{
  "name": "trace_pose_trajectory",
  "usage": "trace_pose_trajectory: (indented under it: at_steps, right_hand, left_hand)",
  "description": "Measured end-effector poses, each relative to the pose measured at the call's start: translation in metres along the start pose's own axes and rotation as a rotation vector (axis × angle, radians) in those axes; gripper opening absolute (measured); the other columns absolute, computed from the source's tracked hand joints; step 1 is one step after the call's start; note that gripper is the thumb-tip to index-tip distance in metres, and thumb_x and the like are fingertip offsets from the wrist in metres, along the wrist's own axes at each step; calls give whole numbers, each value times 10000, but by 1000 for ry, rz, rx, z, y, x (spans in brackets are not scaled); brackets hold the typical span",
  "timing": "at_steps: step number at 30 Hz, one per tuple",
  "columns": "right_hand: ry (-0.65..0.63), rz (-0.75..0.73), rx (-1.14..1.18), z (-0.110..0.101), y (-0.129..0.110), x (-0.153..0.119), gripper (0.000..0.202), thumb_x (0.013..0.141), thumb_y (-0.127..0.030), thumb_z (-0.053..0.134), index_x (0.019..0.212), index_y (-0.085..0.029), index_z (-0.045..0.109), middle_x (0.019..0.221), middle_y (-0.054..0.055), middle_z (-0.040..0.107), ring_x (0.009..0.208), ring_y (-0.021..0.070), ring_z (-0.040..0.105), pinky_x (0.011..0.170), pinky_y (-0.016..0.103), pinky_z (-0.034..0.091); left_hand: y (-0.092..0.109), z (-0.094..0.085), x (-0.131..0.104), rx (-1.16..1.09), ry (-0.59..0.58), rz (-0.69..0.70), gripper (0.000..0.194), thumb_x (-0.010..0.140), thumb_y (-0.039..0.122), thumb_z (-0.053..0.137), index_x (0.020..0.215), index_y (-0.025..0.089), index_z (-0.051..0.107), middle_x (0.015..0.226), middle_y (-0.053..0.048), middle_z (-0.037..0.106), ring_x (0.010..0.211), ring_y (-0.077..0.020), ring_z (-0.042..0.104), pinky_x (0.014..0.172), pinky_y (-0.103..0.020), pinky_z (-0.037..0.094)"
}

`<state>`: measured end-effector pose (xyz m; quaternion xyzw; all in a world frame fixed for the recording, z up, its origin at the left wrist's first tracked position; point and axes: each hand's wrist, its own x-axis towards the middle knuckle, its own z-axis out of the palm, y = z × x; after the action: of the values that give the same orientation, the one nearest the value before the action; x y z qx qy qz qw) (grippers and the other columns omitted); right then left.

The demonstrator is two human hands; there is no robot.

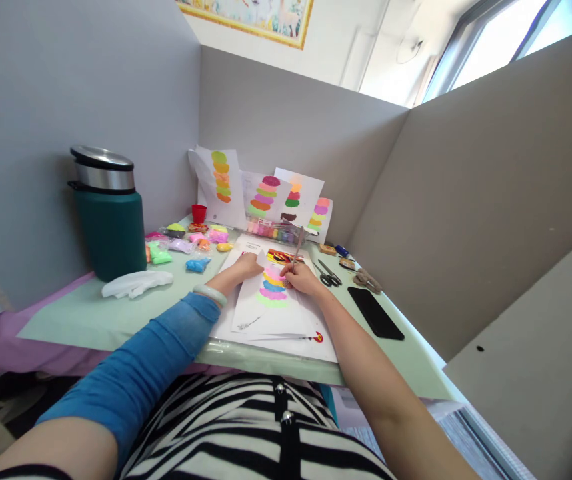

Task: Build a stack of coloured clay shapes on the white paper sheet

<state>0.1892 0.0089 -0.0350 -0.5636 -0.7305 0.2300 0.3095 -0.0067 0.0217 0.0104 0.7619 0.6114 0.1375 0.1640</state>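
My left hand (249,266) is closed on the upper left edge of a white sheet of paper (251,310), its fingertips partly hidden. Stacked on the sheet are wavy-edged patches of pink, yellow, blue, purple and green soft clay (273,294). In my right hand (304,277) is a slim metal fork (298,244), its handle pointing up and its tines down at the right side of the patches. A small dark drawing is near the sheet's lower left corner. Beneath lie more paper and a printed white board (326,348).
Several colourful clay packs (181,246) and a green bottle (111,230) stand left, with a crumpled white glove or tissue (137,284). Scissors (329,275) and a black phone (375,312) lie right. Painted-looking sheets (229,193) lean at the back; partitions (296,113) enclose the table.
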Motion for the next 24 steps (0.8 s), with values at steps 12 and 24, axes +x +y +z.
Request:
trace_pose_trajectory:
  at_steps: [12,24]
  right_hand:
    - [1,-11,-47,-1,-1,0,235,716,-117,437,852,-159,623,651,13,649,606,137,619,623,224,462]
    - [3,-4,-49,0,0,-1,241,720,-123,433,858,-166,626,636,7,642,612,139,615,612,222,452]
  left_hand:
    - [0,1,1,-7,-3,10,495,763,263,558,1213,58,537,1249,-184,562,1115,-256,553,770,-222,445]
    - [-2,3,3,7,10,41,483,775,274,544,1209,62,548,1255,-186,558,1103,-262,558,799,-240,449]
